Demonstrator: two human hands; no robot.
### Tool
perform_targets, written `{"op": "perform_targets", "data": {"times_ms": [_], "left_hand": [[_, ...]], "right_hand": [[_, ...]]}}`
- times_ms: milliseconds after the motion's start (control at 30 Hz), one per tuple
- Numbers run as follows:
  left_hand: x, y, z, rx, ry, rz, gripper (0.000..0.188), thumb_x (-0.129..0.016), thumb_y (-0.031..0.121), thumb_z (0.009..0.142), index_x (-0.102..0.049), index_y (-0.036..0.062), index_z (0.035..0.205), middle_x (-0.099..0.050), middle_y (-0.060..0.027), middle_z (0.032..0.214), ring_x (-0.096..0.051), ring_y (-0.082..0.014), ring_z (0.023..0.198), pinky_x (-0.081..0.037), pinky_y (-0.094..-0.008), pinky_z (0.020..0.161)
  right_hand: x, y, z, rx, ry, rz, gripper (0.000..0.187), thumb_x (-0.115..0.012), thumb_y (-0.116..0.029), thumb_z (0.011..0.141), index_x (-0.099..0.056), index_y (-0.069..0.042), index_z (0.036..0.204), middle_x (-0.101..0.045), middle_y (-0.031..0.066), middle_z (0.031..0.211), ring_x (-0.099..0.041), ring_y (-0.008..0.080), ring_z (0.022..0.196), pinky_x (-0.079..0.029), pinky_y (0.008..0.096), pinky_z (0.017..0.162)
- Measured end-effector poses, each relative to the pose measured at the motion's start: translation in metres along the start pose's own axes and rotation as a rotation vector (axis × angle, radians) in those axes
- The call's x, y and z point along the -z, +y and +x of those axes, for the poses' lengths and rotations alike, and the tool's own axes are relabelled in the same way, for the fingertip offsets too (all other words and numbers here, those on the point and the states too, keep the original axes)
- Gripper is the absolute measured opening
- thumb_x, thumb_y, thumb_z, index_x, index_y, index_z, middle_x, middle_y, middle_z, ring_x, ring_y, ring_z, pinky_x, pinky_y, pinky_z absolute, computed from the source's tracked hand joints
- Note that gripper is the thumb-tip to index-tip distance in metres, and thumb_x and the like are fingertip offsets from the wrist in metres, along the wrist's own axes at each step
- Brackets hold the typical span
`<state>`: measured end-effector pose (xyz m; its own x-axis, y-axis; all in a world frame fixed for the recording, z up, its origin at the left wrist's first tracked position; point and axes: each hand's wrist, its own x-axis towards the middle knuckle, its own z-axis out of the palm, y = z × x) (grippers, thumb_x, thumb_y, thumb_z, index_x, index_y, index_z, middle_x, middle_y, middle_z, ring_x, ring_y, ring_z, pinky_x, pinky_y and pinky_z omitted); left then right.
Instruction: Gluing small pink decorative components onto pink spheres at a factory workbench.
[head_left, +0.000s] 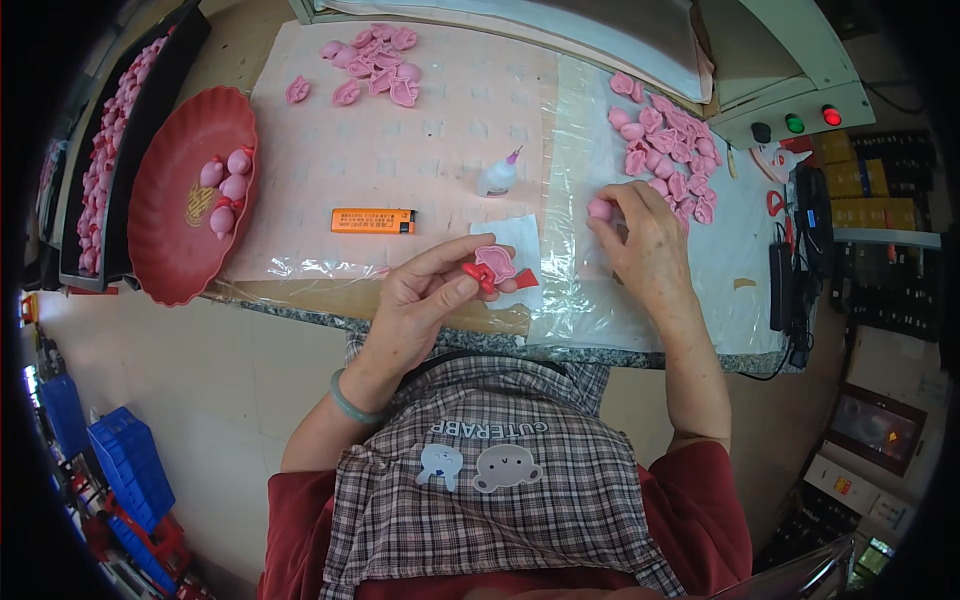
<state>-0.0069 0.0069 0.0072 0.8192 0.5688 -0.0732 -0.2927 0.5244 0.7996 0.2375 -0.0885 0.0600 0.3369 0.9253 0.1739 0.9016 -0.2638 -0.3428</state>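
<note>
My left hand [420, 298] is closed, holding a pink hollow plastic shell [494, 262] with its open side up. A small red bow-shaped piece [479, 274] sits against the shell, by my thumb. Between the thumb and fingers of my right hand [648, 243] is a rounded pink piece [600, 208], just left of a heap of pink half shells [670, 140]. Under the left fingertips lies a white cloth or paper [518, 232] with a red scrap [526, 279] on it. A small white glue bottle [497, 178] with a purple-based needle tip stands beyond.
An orange box [372, 221] lies left of the bottle. More pink shells [375, 62] are scattered at the back. At left, a red fluted bowl [160, 230] holds several pink pieces, beside a black tray [68, 262] of many more. A machine with lit buttons [795, 123] stands back right.
</note>
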Motion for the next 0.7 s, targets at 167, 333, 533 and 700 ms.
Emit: {"op": "perform_targets", "data": {"times_ms": [167, 333, 533, 700], "left_hand": [[0.003, -0.002, 0.0, 0.012, 0.004, 0.009, 0.044, -0.062, 0.014, 0.095, -0.051, -0.0027, 0.134, -0.061, -0.0236, 0.124, -0.067, -0.0272, 0.101, -0.052, -0.0375, 0.093], [-0.002, -0.001, 0.0, 0.007, 0.023, -0.01, 0.042, -0.065, 0.011, 0.092, -0.052, -0.0036, 0.129, -0.063, -0.0191, 0.117, -0.068, -0.0247, 0.098, -0.054, -0.035, 0.09], [-0.001, -0.005, -0.001, -0.002, -0.004, 0.009, 0.037, -0.066, 0.008, 0.092, -0.052, -0.004, 0.124, -0.063, -0.0166, 0.114, -0.068, -0.0218, 0.097, -0.056, -0.0317, 0.087], [-0.006, 0.0, -0.003, 0.001, -0.006, 0.058, 0.035, -0.064, 0.003, 0.092, -0.051, -0.0043, 0.124, -0.063, -0.0158, 0.114, -0.067, -0.0205, 0.097, -0.056, -0.0317, 0.087]], "right_hand": [[0.01, -0.022, -0.004, 0.029, -0.028, 0.439, 0.029, -0.074, -0.001, 0.073, -0.063, 0.0, 0.1, -0.065, 0.0098, 0.097, -0.064, 0.0246, 0.086, -0.051, 0.0322, 0.076], [0.007, -0.05, -0.014, 0.264, -0.098, 0.639, 0.034, -0.079, -0.001, 0.069, -0.065, 0.0, 0.1, -0.068, 0.012, 0.101, -0.066, 0.0241, 0.094, -0.051, 0.0321, 0.082], [-0.011, -0.055, -0.018, 0.318, -0.068, 0.637, 0.033, -0.078, -0.001, 0.071, -0.066, -0.003, 0.101, -0.067, 0.0113, 0.1, -0.067, 0.0259, 0.092, -0.055, 0.0335, 0.078], [-0.014, -0.055, -0.019, 0.306, -0.069, 0.621, 0.034, -0.078, 0.001, 0.069, -0.066, -0.003, 0.101, -0.069, 0.0123, 0.101, -0.067, 0.0254, 0.095, -0.055, 0.0339, 0.081]]}}
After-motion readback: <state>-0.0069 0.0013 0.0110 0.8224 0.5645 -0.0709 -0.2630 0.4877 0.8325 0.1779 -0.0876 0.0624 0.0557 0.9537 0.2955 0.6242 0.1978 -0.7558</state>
